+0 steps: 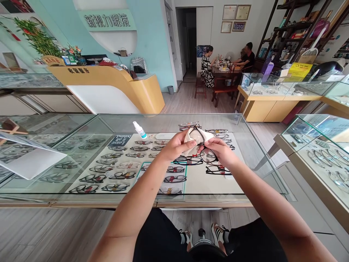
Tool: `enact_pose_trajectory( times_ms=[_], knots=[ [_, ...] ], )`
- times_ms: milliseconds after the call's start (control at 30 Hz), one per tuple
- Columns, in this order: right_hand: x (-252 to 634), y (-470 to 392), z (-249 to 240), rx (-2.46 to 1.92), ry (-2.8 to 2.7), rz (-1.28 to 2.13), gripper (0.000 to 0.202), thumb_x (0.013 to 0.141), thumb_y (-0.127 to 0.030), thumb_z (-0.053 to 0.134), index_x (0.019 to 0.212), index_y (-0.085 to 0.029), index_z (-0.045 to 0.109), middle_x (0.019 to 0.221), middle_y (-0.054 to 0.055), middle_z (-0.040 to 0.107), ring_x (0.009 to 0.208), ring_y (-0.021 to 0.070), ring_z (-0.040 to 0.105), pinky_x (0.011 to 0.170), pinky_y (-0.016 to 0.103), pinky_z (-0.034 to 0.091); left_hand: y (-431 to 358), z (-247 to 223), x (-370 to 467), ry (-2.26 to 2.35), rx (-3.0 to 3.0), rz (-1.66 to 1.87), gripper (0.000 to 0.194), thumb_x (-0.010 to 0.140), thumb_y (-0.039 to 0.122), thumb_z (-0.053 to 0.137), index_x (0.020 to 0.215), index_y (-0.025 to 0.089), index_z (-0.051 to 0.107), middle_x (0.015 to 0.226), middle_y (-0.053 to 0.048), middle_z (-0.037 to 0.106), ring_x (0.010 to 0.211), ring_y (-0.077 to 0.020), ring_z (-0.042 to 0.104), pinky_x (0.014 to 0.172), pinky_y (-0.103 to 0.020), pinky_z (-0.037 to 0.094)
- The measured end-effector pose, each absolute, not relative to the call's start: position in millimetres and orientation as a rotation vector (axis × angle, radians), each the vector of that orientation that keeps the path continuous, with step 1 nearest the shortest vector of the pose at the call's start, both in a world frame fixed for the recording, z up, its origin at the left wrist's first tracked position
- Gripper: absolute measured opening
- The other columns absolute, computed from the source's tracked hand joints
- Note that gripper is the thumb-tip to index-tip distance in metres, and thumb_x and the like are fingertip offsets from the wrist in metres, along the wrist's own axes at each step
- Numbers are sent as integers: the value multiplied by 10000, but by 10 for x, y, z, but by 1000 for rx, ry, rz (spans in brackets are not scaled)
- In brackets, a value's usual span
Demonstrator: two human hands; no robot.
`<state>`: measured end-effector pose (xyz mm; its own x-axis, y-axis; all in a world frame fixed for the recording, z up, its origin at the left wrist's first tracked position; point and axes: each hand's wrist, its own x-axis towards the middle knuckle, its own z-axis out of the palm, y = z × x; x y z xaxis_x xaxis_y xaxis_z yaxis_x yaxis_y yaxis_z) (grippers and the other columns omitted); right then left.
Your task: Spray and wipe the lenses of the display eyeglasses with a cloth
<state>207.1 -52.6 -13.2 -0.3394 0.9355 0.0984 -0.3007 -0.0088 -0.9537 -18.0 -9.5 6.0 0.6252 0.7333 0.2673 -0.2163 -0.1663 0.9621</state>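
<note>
Pinching a dark-rimmed pair of eyeglasses (208, 155) and a pale cloth (207, 135) together, both hands meet above the glass display case (109, 205), and that's where all the action is. Over on the left hand (179, 147), the thumb presses the cloth against curled fingers; bunching it like that probably pads the grip and keeps skin off the lens, though the fold hides exactly what those fingers touch. Across to the right hand (221, 151), thumb and fingertips close on the frame beside the cloth, likely to steady something so light, with one lens hanging clear below. Tilted, not level, these eyeglasses, and held up off the glass, which would leave room for the fingers to work around the rim.

Just beyond the left hand, a white spray bottle (140, 130) sits on the case, within easy reach and away from the elbows. Nobody's gripping that one! Beneath the glass, display spectacles (89, 178) run in spaced rows, presumably so each pair can be seen separately, next to a dark "Leave it all behind" sign (120, 141). Off to the far left, a white panel (29, 156) leans out over the case, well apart from both hands.
</note>
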Motion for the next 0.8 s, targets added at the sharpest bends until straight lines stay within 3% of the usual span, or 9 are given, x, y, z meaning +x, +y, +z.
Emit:
enact_pose_trajectory(
  times_ms=[267,533,633,800],
  knots=[
    [2011,-538,-119,-751,-1417,1486,488,852,-695,887,769,-217,837,764,33,686,804,205,571,834,370,428,-146,89,-62,551,1513,997,535,770,524,1032,994,169,701,743,-15,749,543,-158,671,535,-271,534],
    [1985,-556,-24,-777,-1507,1424,515,875,-718,839,755,-218,801,678,3,559,758,202,501,806,375,420,-143,-3,-5,739,1543,1219,631,916,798,804,807,204,623,610,22,618,463,-135,582,459,-259,472],
    [2019,-546,-28,-824,-1472,1426,486,887,-672,825,708,-224,771,704,13,618,751,196,495,799,372,401,-100,-44,-38,723,1518,1197,627,919,804,796,850,194,665,684,-2,670,558,-158,633,540,-276,532],
    [2066,-523,-61,-841,-1294,1459,411,829,-606,898,697,-241,761,750,33,708,809,211,493,846,379,414,-80,5,-164,663,1469,1022,537,927,681,851,1083,179,740,889,-63,783,755,-223,744,688,-320,619]
  ],
)
